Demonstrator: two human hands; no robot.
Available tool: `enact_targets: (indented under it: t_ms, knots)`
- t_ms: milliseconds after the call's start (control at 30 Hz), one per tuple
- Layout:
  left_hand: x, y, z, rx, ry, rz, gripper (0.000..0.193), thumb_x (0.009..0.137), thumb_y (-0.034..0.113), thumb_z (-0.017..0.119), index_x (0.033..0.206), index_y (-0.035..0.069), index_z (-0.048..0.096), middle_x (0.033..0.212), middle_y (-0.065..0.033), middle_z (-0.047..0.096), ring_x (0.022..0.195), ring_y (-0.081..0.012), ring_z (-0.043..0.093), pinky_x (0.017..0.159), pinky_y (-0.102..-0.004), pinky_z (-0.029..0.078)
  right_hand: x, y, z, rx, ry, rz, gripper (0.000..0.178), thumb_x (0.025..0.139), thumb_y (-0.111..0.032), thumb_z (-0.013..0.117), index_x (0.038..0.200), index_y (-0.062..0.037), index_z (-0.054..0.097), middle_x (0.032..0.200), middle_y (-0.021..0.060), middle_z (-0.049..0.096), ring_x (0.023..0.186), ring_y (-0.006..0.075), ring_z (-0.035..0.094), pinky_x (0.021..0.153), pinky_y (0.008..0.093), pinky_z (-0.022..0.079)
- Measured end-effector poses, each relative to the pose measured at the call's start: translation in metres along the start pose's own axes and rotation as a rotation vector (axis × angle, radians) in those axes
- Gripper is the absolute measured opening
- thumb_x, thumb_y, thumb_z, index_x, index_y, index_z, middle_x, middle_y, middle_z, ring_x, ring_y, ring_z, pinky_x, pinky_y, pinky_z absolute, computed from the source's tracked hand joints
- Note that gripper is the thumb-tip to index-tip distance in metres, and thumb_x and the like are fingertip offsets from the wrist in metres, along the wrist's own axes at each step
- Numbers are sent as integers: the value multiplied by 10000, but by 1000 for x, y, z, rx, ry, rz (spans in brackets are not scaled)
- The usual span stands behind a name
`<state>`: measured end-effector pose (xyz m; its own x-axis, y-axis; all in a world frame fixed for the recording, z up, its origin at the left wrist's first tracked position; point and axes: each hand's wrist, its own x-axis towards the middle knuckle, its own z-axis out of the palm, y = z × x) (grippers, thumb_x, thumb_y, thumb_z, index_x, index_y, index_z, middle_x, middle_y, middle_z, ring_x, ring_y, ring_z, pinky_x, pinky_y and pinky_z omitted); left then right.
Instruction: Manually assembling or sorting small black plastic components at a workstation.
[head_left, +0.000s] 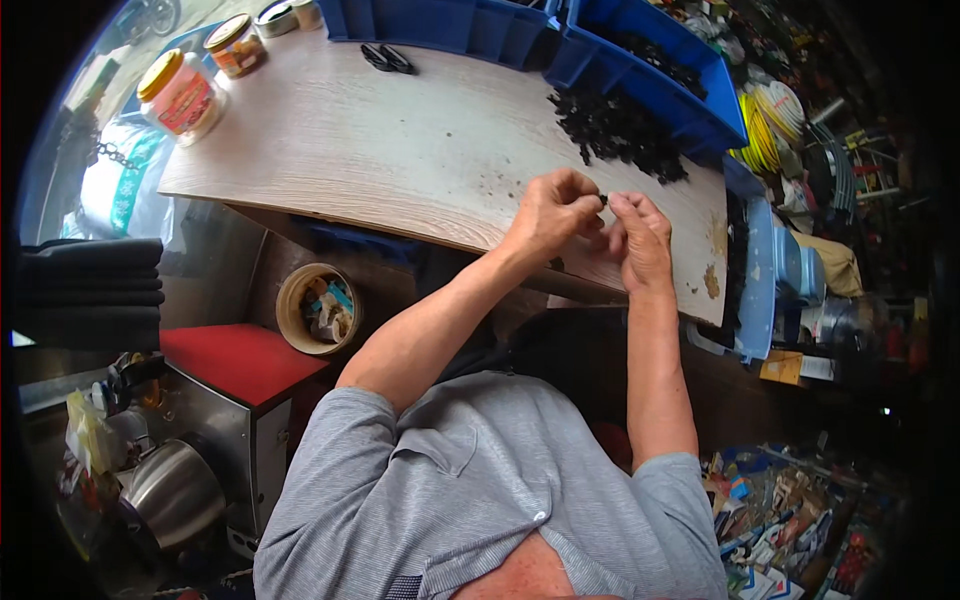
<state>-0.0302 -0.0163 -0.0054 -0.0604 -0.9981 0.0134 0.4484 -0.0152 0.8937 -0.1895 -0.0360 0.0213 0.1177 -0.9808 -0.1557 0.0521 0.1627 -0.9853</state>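
Above the near edge of the pale wood-grain table (400, 140), my two hands meet fingertip to fingertip. My left hand (553, 212) pinches a small black piece (603, 200), which shows only as a dark bit between the fingers. Closed on the same piece from the other side is my right hand (641, 235), its thumb and index finger pressed together. Just beyond the hands lies a loose pile of small black parts (620, 130). The exact shape of the held piece is hidden by my fingers.
Blue bins (650, 65) line the table's far side, one holding more black parts. Jars, including a yellow-lidded one (182, 98), stand at the far left, and a pair of black looped items (387, 59) lies nearby. Below left are a waste bucket (290, 310) and red-topped cabinet (235, 360).
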Motion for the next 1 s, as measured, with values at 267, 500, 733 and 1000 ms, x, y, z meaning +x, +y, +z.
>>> enact_targets:
  t_ms: [267,500,733,1000]
  knots:
    - [3,8,-4,-219,36,-79,63,940,45,628,942,-18,622,857,-82,667,749,-154,694,689,-265,594,-2,-5,-3,69,-39,-1,368,863,-259,771,1124,-45,627,523,10,531,476,158,583,494,328,550]
    - [2,6,-8,-157,9,-71,83,932,46,635,954,-32,623,848,-85,661,722,-151,675,664,-262,568,3,1,1,20,-75,-15,294,866,-225,770,1067,-41,662,564,3,549,466,123,548,487,289,522]
    - [1,31,-60,712,141,381,204,869,53,671,1072,33,666,882,-61,673,742,-122,623,664,-279,532,-1,4,-6,86,-105,-51,184,923,-232,711,953,-72,626,502,26,503,464,168,581,441,333,541]
    - [75,121,-266,1911,501,609,458,803,43,645,1251,131,622,1321,-139,587,1326,-368,471,1057,-440,463,-1,3,1,100,-78,-40,171,938,-231,693,954,-83,609,503,35,505,493,182,607,452,373,581]
